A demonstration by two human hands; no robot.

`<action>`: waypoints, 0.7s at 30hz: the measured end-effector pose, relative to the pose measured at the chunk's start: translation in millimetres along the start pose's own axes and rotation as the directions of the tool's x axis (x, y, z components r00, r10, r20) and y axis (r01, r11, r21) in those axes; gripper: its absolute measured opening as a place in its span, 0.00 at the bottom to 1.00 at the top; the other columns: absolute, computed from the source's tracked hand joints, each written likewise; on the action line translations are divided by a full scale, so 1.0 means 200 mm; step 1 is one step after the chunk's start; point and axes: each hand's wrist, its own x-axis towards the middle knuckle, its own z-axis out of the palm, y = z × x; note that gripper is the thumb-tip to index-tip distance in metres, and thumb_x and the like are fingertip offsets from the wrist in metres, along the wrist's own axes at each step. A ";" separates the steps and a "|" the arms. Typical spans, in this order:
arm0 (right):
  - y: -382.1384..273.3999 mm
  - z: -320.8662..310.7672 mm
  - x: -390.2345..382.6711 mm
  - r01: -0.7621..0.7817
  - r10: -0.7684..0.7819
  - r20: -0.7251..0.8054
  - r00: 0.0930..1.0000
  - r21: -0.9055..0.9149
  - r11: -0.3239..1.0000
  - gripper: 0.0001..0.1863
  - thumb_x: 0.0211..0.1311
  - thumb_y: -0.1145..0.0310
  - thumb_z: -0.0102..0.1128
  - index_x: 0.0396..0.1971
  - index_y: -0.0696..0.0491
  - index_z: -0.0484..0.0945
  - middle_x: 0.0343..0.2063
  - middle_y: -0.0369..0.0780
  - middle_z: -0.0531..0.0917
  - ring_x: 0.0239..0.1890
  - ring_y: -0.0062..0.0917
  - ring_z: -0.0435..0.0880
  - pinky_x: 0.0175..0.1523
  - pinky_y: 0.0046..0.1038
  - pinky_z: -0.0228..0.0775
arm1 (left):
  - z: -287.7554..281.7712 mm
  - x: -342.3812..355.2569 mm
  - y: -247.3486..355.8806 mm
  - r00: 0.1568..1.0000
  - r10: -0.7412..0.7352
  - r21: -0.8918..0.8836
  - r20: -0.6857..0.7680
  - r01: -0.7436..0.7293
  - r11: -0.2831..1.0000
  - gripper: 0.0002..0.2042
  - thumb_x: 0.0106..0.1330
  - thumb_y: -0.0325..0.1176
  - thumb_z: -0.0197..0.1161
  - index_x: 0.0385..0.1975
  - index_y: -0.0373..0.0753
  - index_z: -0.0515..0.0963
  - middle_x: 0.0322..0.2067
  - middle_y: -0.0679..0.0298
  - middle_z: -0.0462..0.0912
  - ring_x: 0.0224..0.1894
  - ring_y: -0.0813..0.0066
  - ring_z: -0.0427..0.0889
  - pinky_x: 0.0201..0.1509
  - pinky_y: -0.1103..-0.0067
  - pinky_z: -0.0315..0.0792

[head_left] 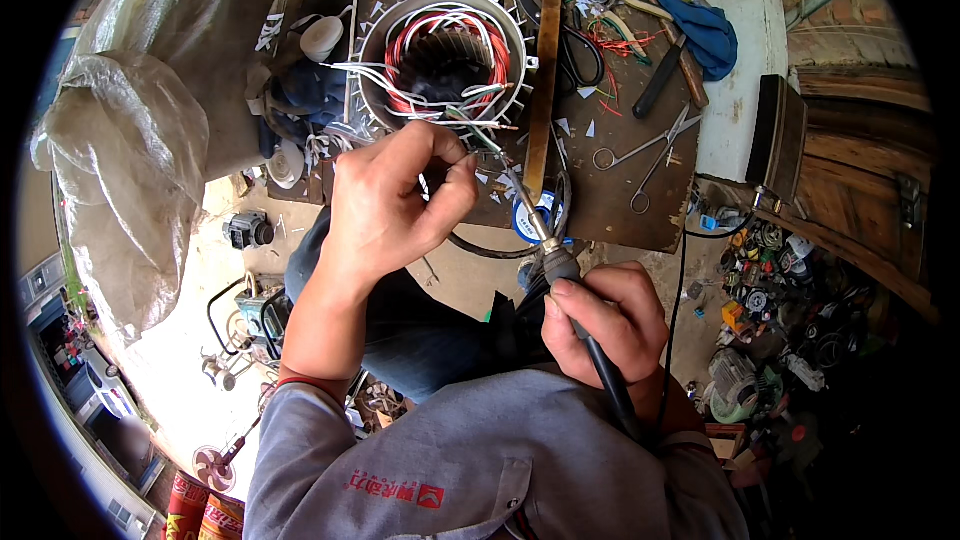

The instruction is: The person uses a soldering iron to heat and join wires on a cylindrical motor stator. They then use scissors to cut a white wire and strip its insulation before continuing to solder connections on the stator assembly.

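My right hand [612, 320] is wrapped round the dark handle of a soldering iron [545, 232]. The iron slants up and left, its tip close to a wire end with a dark green sleeve [472, 128]; whether they touch I cannot tell. My left hand [400, 202] is closed in a pinch just below the wire ends, and what its fingertips hold is hidden. Beyond it lies a round motor stator [524, 60] with a finned metal housing. Red and white wires [400, 45] loop inside, and several white leads [350, 70] stick out over its rim.
Right of the stator lie a long flat wooden strip [546, 70], black-handled scissors [585, 58], metal scissors [655, 152], a hammer [690, 75], pliers [640, 4] and a blue cloth [705, 30]. A blue-and-white spool [528, 222] sits at the table's front edge. Plastic sheeting [130, 130] hangs at left.
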 end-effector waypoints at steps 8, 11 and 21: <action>0.01 0.00 0.01 -0.005 0.005 -0.003 1.000 0.008 1.000 0.22 0.43 0.83 0.69 0.42 0.53 0.82 0.29 0.38 0.77 0.26 0.29 0.79 0.29 0.26 0.73 | 0.00 0.00 0.00 1.000 0.008 0.012 -0.004 -0.008 1.000 0.06 0.56 0.22 0.68 0.25 0.34 0.76 0.19 0.65 0.80 0.20 0.81 0.79 0.25 0.83 0.70; 0.00 0.00 0.01 -0.007 0.007 0.000 1.000 0.014 1.000 0.22 0.43 0.83 0.70 0.42 0.53 0.82 0.29 0.38 0.78 0.26 0.29 0.79 0.29 0.26 0.73 | 0.00 0.00 -0.01 1.000 0.004 0.008 -0.007 -0.004 1.000 0.06 0.56 0.22 0.68 0.25 0.34 0.76 0.19 0.65 0.80 0.20 0.81 0.79 0.25 0.83 0.70; 0.00 -0.01 0.01 -0.009 0.009 0.008 1.000 0.022 1.000 0.22 0.43 0.83 0.70 0.42 0.52 0.82 0.29 0.38 0.78 0.26 0.29 0.78 0.29 0.27 0.73 | 0.01 0.01 -0.03 0.998 0.054 0.000 -0.008 -0.054 0.999 0.05 0.55 0.25 0.67 0.26 0.37 0.77 0.22 0.64 0.83 0.16 0.76 0.77 0.21 0.80 0.71</action>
